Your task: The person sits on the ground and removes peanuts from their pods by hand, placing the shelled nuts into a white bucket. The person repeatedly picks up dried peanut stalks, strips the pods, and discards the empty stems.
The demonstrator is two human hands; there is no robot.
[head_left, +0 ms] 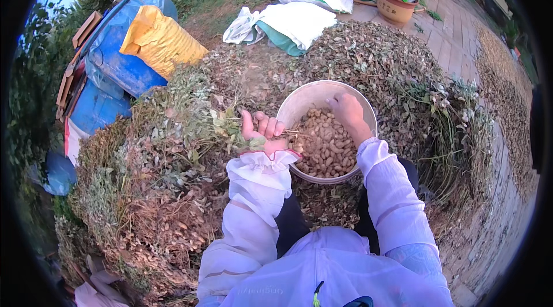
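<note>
A round pale bucket (302,97) stands between my knees, part filled with unshelled peanuts (327,148). Beside its left rim, my left hand (266,134) has its fingers curled around a peanut plant (229,128). Dry leafy stems stick out to the left of that hand, and thin roots reach over the bucket's edge. My right hand (349,114) is inside the bucket's upper right part, above the peanuts. Its fingers are bent closed, and whatever they hold is hidden from view.
Heaped peanut plants (368,56) surround the bucket, with many pods showing in the left pile (167,220). Blue barrels (106,76) and a yellow sack (161,42) stand far left. White sacks (296,22) lie ahead, near a potted plant (396,4). Paving (455,48) runs along the right.
</note>
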